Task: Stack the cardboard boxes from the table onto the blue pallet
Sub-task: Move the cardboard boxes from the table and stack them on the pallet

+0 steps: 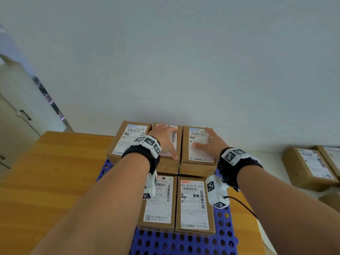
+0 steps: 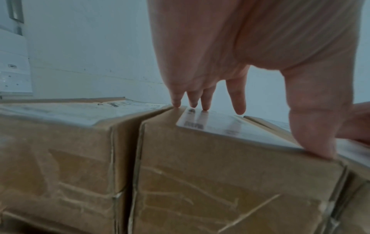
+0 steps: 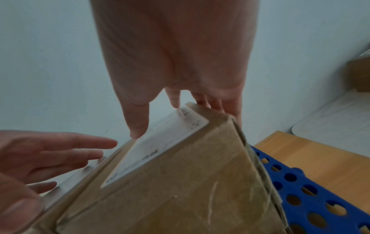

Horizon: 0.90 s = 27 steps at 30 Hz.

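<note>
A blue perforated pallet (image 1: 184,243) lies on a wooden surface and carries several labelled cardboard boxes. Two boxes (image 1: 158,203) (image 1: 195,205) lie low in front. Three stand higher in the back row by the wall. My left hand (image 1: 169,144) rests flat on the middle back box (image 1: 167,167), with fingertips (image 2: 204,107) and thumb touching its top label. My right hand (image 1: 204,138) lies on the right back box (image 1: 200,153): the thumb (image 3: 138,126) is on top and the fingers reach past its far right corner. The back-left box (image 1: 128,140) stands untouched beside them.
More cardboard boxes (image 1: 311,166) sit on a white table at the right. The wooden surface (image 1: 46,172) extends left of the pallet. A pale cabinet (image 1: 14,116) stands at the far left. A plain wall runs close behind the back row.
</note>
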Each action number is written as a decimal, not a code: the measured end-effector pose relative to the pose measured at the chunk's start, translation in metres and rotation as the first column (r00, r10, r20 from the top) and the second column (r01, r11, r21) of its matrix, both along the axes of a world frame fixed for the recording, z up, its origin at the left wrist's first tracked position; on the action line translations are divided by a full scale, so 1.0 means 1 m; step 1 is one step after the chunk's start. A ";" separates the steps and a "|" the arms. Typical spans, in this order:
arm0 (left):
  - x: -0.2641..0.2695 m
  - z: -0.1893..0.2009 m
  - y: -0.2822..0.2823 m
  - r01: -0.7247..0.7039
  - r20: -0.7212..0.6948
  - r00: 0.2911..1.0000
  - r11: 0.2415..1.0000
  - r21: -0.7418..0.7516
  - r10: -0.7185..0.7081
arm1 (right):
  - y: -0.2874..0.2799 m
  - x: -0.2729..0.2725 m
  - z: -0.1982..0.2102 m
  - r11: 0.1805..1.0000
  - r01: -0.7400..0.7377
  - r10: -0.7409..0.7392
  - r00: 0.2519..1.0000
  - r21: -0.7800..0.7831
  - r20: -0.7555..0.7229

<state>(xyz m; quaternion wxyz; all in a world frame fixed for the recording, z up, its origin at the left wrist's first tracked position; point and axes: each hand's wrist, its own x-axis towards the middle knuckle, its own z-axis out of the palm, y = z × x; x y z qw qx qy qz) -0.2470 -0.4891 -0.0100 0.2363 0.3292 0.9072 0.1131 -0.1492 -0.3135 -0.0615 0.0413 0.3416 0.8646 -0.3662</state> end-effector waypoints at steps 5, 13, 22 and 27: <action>0.000 0.000 0.009 -0.053 0.016 0.999 0.993 0.106 0.051 | -0.002 0.009 0.020 0.992 -0.002 0.004 1.000 0.125 -0.013; 0.020 0.009 0.048 0.045 -0.096 0.995 0.977 0.207 -0.026 | 0.010 0.050 0.043 0.929 0.011 -0.023 0.999 0.369 0.029; 0.081 0.015 0.119 0.130 -0.146 0.984 0.972 0.197 -0.102 | 0.068 0.126 0.057 0.900 0.036 -0.067 0.996 0.435 0.055; 0.140 0.011 0.183 0.128 -0.182 0.978 0.982 0.142 -0.101 | 0.124 0.185 0.059 0.898 0.016 -0.056 0.995 0.440 0.078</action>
